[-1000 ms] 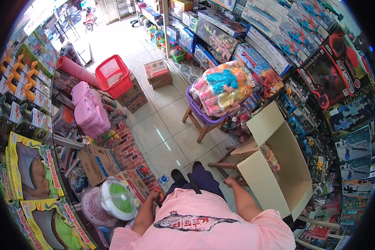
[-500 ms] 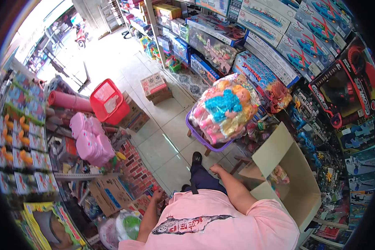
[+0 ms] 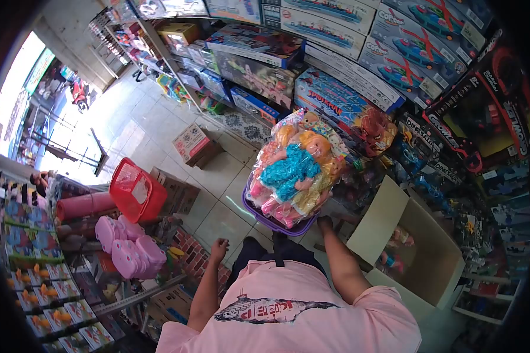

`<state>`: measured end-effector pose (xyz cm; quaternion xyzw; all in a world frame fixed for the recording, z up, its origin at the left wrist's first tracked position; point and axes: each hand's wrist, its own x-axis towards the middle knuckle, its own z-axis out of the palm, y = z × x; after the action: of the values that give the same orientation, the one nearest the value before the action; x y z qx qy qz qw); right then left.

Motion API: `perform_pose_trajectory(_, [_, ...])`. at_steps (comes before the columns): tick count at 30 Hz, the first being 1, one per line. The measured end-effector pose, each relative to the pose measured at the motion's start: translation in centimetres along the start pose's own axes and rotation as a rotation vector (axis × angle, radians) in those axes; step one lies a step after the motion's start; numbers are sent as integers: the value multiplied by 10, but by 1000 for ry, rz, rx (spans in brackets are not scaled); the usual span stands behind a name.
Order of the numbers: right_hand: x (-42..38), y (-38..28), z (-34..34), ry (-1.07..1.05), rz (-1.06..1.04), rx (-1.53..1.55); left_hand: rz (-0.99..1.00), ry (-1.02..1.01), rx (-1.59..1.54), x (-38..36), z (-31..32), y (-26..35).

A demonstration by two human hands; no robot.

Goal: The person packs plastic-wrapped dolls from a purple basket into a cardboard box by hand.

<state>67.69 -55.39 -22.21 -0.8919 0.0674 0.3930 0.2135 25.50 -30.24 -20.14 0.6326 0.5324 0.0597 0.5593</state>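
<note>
My left hand (image 3: 219,249) hangs over the floor beside my leg, empty, its fingers loosely extended. My right hand (image 3: 325,225) is at the near right edge of a purple basket (image 3: 277,228), in shadow; I cannot tell how its fingers lie. Plastic-wrapped dolls (image 3: 297,170) are heaped high in the basket, the middle one in a bright blue dress. Right of my right arm stands an open cardboard box (image 3: 433,259) with a few wrapped dolls (image 3: 399,241) inside.
Pink plastic cases (image 3: 129,250) and a red bin (image 3: 136,191) stand on the left. A small carton (image 3: 194,146) sits on the tiled floor ahead. Boxed toys (image 3: 341,106) line the shelves on the right. A doorway (image 3: 47,123) opens at the far left.
I have stepped forward, closer to the purple basket. My right hand has come up to its edge, and my left hand has moved forward. The view has turned somewhat to the right.
</note>
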Motion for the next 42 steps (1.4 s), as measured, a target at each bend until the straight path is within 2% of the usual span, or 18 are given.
perform_pose_trajectory(1, [-12, -16, -13, 89, -3, 46, 87, -3, -2, 18, 1, 26])
perform_pose_trajectory(3, [43, -3, -13, 217, -285, -139, 292, 10, -1, 44, 6, 98])
perform_pose_trajectory(5, [8, -32, -38, 497, -309, 606, 453, 41, 23, 59, 14, 179])
perform_pose_trajectory(7, [-7, -60, -57, 794, -493, 827, 521, -5, 2, 61, 23, 256])
perform_pose_trajectory(10, [-91, -108, -102, 1001, -539, 614, 578, -81, 4, 50, 41, 342])
perform_pose_trajectory(12, [-141, -135, -116, 936, -617, 676, 841, -147, 41, 47, 57, 380])
perform_pose_trajectory(15, [-174, -156, -106, 583, -732, 700, 1014, -333, 178, 48, 72, 407])
perform_pose_trajectory(17, [-208, -183, -104, 375, -621, 557, 1083, -347, 297, 52, 78, 409])
perform_pose_trajectory(18, [-210, -189, -100, 385, -614, 561, 1151, -342, 418, 55, 79, 410])
perform_pose_trajectory(20, [-209, -198, -93, 577, -500, 333, 1116, -398, 402, 58, 79, 411])
perform_pose_trajectory(24, [-171, -193, -88, 785, -500, 351, 986, -448, 231, 63, 84, 400])
perform_pose_trajectory(26, [-167, -191, -99, 392, -432, 452, 910, -501, 208, 60, 80, 406])
perform_pose_trajectory(30, [-213, -195, -111, 316, -535, 708, 773, -633, -77, 44, 57, 420])
perform_pose_trajectory(32, [-241, -208, -121, 164, -668, 939, 703, -727, -193, 46, 48, 427])
perform_pose_trajectory(37, [-260, -243, -118, 163, -879, 868, 488, -898, -575, 50, 24, 439])
perform_pose_trajectory(40, [-247, -237, -119, -100, -779, 803, 515, -692, -450, 51, 16, 443])
perform_pose_trajectory(41, [-240, -231, -116, -103, -775, 800, 509, -691, -452, 54, 14, 439])
perform_pose_trajectory(42, [-233, -225, -112, 239, -793, 593, 485, -661, -430, 58, 13, 433])
